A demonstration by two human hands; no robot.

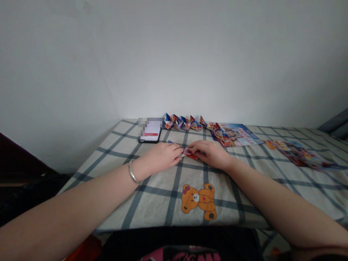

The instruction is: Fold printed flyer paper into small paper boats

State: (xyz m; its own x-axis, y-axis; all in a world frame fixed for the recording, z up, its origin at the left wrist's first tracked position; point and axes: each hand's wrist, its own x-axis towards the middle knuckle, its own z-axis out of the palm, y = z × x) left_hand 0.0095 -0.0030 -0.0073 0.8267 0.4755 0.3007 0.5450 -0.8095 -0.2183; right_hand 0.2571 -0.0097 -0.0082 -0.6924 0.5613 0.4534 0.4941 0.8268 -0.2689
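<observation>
My left hand (160,156) and my right hand (209,153) rest on a checked cloth (152,203) with their fingers pinched together on a small folded piece of coloured paper (188,153), red and blue, lying between them. A silver bracelet (132,172) circles my left wrist. Most of the paper is hidden under my fingers.
A row of several folded paper shapes (185,123) lines the far edge by the white wall. A phone (150,133) with a lit screen lies left of them. Printed leaflets (236,134) and more sheets (301,154) lie to the right. A bear print (199,199) marks the cloth.
</observation>
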